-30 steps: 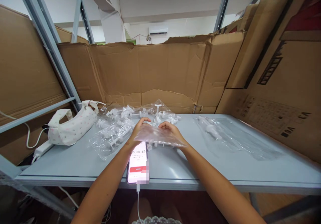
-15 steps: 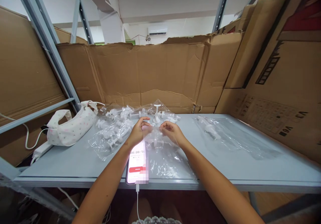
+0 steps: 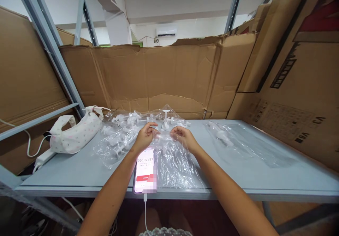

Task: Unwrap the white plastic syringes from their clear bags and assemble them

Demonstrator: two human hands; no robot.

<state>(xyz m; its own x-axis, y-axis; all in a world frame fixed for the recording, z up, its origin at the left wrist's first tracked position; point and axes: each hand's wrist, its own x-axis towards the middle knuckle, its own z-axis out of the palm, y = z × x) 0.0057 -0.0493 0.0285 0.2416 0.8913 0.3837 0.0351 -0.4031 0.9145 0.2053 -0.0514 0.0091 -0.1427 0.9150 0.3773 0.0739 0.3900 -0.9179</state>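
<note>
A clear plastic bag hangs from my fingers and spreads over the table toward its front edge. My left hand pinches its upper edge on one side, and my right hand pinches it on the other, a short gap apart. Behind my hands, a white plunger-like piece stands upright. Around it lie several clear plastic syringes with white parts, in and under crumpled clear film. Whether anything is inside the bag I hold is hard to make out through the glare.
A lit phone with a running timer lies by my left forearm, its cable over the front edge. Right of my hands rests another clear bag with a white plastic piece in it. A white patterned cloth item sits left. Cardboard walls the back.
The bag's film has shifted and crumpled more between my forearms. My hands stay at nearly the same place, the right a touch farther right.
</note>
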